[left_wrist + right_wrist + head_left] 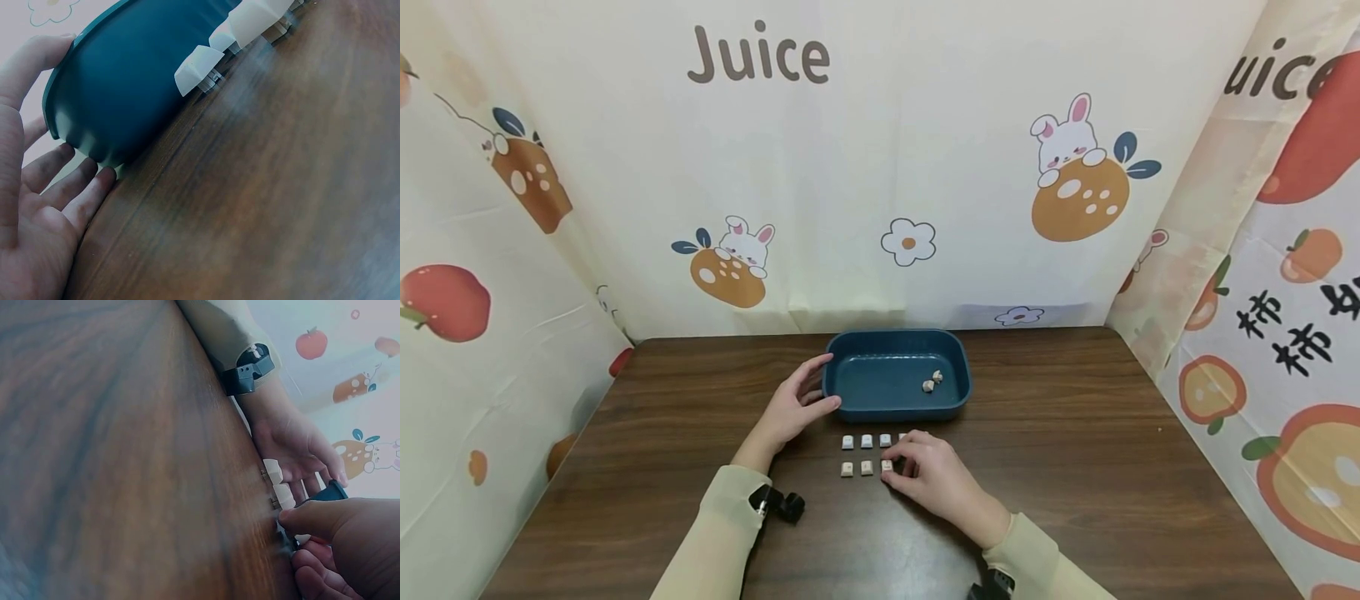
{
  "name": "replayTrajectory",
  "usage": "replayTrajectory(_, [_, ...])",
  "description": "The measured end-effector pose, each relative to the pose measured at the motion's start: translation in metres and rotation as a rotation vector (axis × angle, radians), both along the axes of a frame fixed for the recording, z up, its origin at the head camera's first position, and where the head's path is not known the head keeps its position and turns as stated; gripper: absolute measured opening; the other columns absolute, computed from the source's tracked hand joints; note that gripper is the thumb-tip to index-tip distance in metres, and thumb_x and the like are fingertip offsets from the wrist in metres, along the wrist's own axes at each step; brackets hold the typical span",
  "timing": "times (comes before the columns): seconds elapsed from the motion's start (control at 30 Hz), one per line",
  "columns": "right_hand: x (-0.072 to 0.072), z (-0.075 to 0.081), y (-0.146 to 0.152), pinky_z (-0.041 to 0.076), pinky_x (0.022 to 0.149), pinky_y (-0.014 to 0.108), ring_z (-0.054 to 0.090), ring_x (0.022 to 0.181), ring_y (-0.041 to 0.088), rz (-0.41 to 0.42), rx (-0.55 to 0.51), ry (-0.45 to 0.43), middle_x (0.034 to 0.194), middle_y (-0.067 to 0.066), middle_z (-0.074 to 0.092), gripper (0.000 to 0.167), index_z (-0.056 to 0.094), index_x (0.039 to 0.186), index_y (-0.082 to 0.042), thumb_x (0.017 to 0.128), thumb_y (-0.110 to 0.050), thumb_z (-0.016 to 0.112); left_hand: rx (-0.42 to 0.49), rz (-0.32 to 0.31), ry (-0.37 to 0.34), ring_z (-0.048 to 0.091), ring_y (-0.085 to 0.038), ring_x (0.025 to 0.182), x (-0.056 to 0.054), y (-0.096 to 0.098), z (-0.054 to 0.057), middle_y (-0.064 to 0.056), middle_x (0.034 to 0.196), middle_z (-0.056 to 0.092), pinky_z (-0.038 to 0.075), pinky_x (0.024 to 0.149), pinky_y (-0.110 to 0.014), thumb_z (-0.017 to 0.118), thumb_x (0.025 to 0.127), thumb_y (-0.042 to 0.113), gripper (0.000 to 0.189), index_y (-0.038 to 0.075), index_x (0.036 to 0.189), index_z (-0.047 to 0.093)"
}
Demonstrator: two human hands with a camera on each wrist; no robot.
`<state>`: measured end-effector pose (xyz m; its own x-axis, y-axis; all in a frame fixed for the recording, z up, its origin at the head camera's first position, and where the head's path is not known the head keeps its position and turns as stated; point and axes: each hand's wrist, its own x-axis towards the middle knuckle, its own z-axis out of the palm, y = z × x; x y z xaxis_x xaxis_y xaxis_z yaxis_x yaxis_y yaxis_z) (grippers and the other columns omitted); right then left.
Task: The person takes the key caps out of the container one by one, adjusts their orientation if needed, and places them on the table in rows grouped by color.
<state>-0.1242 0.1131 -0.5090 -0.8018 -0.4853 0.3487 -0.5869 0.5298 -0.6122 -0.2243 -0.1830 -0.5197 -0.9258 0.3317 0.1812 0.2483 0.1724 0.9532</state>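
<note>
My left hand (792, 408) rests at the left end of a dark blue tray (895, 416). Its thumb lies by the front corner, and in the left wrist view its spread fingers (84, 199) touch the outer wall. In front of the tray stand two rows of small pale keycaps (847, 442), with short stems showing beneath some in the left wrist view. My right hand (934, 477) pinches the right-hand keycap (887, 467) of the near row between thumb and fingers. Its fingers partly cover the far row's right end.
Two small beige pieces (928, 386) lie inside the tray toward its right. The tray stands at the back of a brown wooden table (1075, 433), close to a printed curtain (850, 167). A black wrist camera (778, 503) sits on the left sleeve.
</note>
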Motion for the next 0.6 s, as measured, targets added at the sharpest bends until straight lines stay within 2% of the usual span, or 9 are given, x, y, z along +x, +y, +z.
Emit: replayTrajectory(0.6, [-0.0013, -0.0035, -0.0009, 0.053, 0.062, 0.017, 0.06, 0.072, 0.002, 0.007, -0.019, 0.039, 0.096, 0.0, 0.072, 0.02, 0.083, 0.106, -0.01, 0.088, -0.011, 0.093, -0.006, 0.004, -0.005, 0.043, -0.042, 0.156, 0.0009, 0.0009, 0.0019, -0.016, 0.172, 0.04, 0.045, 0.119, -0.062, 0.082, 0.1, 0.018, 0.076, 0.01, 0.166, 0.043])
